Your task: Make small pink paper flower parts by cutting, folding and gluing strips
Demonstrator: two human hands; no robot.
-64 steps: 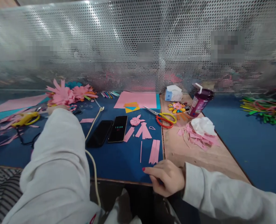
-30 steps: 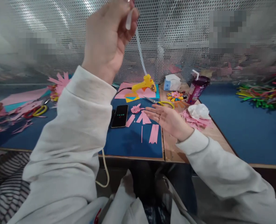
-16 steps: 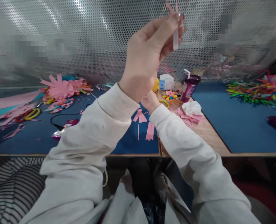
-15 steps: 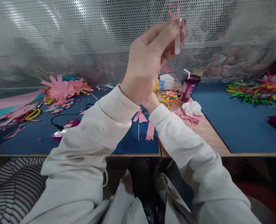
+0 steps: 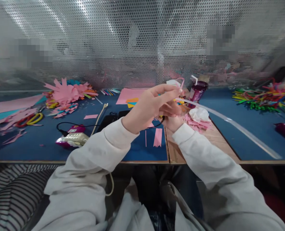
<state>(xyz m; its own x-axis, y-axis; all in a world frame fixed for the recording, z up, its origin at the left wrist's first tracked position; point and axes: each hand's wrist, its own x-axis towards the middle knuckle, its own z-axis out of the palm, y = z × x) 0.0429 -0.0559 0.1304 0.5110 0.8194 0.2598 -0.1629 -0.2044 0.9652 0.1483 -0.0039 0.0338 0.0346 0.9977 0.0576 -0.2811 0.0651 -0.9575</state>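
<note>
My left hand (image 5: 149,107) is raised over the table's middle, its fingertips pinched on the near end of a long translucent glue stick (image 5: 231,123) that slants down to the right. A small pink paper loop (image 5: 180,81) sticks up at those fingertips. My right hand (image 5: 172,119) sits just behind and below the left, fingers curled and largely hidden. Only a sliver of yellow and a black cord (image 5: 154,126) show at it, matching the yellow glue gun. Pink paper strips (image 5: 158,141) lie on the blue mat (image 5: 133,150) below both hands.
A purple cup (image 5: 197,93), crumpled tissue (image 5: 199,114) and pink scraps sit to the right. Dark phones (image 5: 108,119), a purple-white object (image 5: 71,140) with a cable, scissors (image 5: 31,118) and pink paper flowers (image 5: 67,92) lie left. Coloured sticks (image 5: 260,96) far right. Another person's striped sleeve (image 5: 12,195) lower left.
My left hand fetched the glue stick with the yellow gun dangling, raised it high, then dropped to table height. My right hand rose from the table edge and closed under it.
</note>
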